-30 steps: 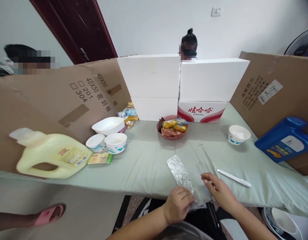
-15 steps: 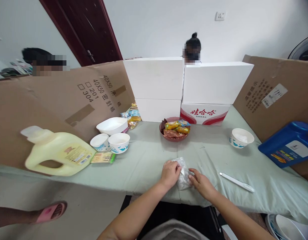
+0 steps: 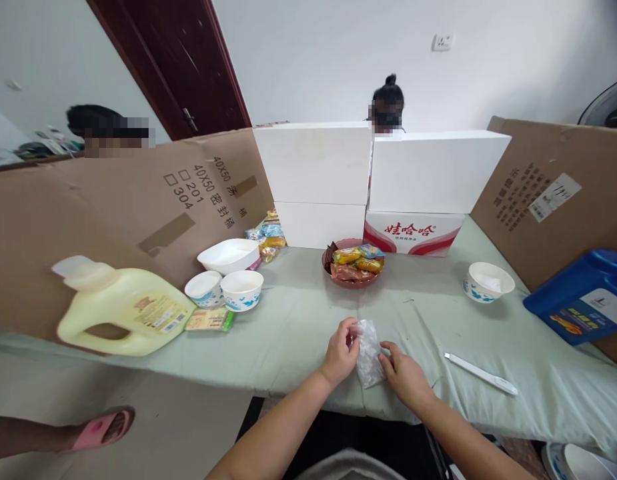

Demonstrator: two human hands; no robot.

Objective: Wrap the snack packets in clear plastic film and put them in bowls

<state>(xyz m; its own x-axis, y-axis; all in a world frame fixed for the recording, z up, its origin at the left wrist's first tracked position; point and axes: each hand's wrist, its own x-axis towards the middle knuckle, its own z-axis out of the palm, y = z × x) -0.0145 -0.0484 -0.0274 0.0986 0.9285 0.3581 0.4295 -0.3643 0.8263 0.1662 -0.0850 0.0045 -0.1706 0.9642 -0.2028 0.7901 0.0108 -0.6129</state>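
A small clear plastic bag [image 3: 371, 357], with whitish contents I cannot make out, lies near the table's front edge between my hands. My left hand [image 3: 342, 350] is curled, its thumb and fingers pinching the bag's upper left edge. Against the bag's right edge rests my right hand [image 3: 404, 375], thumb and forefinger closed on that side. To the right of it lies a white slim-handled tool [image 3: 481, 373], perhaps a cutter. Behind the bag stands a reddish bowl [image 3: 352, 283] filled with wrapped snacks [image 3: 355, 261].
At left are a yellow jug [image 3: 133, 307], paper bowls [image 3: 241, 293], a white dish [image 3: 228, 255] and a flat packet [image 3: 208, 319]. A paper bowl [image 3: 485, 283] and a blue bottle [image 3: 583, 297] stand right. Cardboard [image 3: 188, 200] and white boxes [image 3: 318, 167] screen the table; two people sit beyond.
The left fingers have lifted and loosened slightly at the bag's upper edge, with the thumb and forefinger more visible. The right hand stays at its right side. The view has shifted slightly.
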